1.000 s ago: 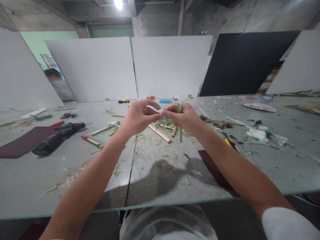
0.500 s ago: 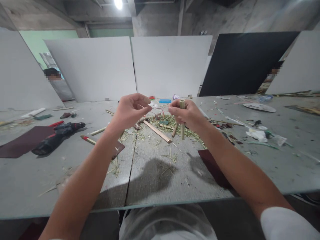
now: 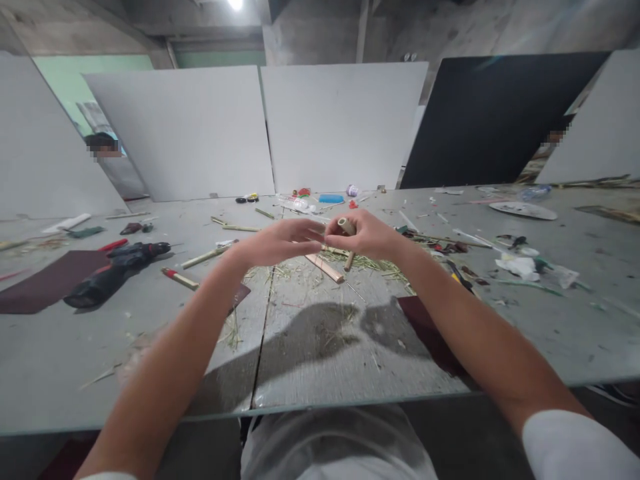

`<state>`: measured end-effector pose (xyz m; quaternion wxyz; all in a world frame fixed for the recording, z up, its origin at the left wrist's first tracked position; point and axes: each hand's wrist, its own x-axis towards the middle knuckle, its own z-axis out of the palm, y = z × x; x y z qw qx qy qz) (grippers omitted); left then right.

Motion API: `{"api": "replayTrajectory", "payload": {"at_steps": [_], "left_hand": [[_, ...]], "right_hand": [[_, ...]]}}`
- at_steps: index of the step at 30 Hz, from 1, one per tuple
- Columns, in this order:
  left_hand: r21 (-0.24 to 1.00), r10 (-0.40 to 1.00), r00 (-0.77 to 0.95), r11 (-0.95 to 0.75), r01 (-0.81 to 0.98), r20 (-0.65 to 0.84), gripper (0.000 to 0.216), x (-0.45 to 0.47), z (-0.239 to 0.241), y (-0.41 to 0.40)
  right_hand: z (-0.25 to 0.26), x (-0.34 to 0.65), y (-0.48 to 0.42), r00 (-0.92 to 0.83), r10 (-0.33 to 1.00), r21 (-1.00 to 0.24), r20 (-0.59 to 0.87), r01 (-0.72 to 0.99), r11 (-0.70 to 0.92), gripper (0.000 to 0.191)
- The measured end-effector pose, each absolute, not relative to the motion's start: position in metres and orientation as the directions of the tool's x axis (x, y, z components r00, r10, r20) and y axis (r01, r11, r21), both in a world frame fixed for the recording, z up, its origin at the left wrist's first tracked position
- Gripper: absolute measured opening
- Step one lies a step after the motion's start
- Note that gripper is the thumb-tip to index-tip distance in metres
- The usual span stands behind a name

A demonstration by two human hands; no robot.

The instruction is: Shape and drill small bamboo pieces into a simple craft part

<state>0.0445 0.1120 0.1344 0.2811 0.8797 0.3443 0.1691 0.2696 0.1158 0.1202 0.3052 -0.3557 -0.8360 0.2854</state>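
My right hand (image 3: 373, 235) is closed around a short hollow bamboo tube (image 3: 346, 226), its open end tilted toward me. My left hand (image 3: 283, 241) reaches in from the left, fingers stretched out and the thumb apart below them, its tips close to my right fingertips. I see nothing in it. Beneath both hands lie cut straw pieces (image 3: 385, 266), a flat wooden stick (image 3: 325, 269) and a short brown stick (image 3: 349, 261). A thin metal rod (image 3: 355, 291) lies just in front of the flat stick.
A cordless drill (image 3: 117, 275) rests on the left beside a dark red sheet (image 3: 50, 281). Bamboo pieces (image 3: 203, 258) are scattered nearby. A blue block (image 3: 331, 199) sits at the back, before white panels (image 3: 345, 127). White scraps (image 3: 517, 268) and an oval plate (image 3: 523, 211) lie right.
My hands have come together, the left moving right and down. The bamboo tube has gone from upright to tilted toward me in my right hand. My left fingers have straightened.
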Motion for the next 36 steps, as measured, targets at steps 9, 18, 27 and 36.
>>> {"api": "replayTrajectory", "payload": {"at_steps": [9, 18, 27, 36], "left_hand": [[0.603, 0.735, 0.666, -0.591, 0.536, 0.128, 0.048, 0.064, 0.123, 0.102], [0.653, 0.822, 0.511, -0.533, 0.538, 0.251, 0.05, 0.053, 0.092, 0.089], [0.593, 0.836, 0.503, -0.523, 0.612, 0.219, 0.05, 0.039, 0.073, 0.073], [0.542, 0.768, 0.639, -0.556, 0.631, 0.043, 0.042, 0.034, 0.051, 0.084]], "right_hand": [[0.12, 0.273, 0.109, -0.59, 0.768, -0.643, 0.249, 0.492, 0.587, 0.011], [0.118, 0.269, 0.099, -0.601, 0.744, -0.498, 0.292, 0.569, 0.654, 0.011], [0.08, 0.29, 0.1, -0.557, 0.808, -0.552, 0.194, 0.619, 0.559, 0.014], [0.072, 0.301, 0.103, -0.525, 0.839, -0.681, 0.141, 0.563, 0.467, 0.006]]}}
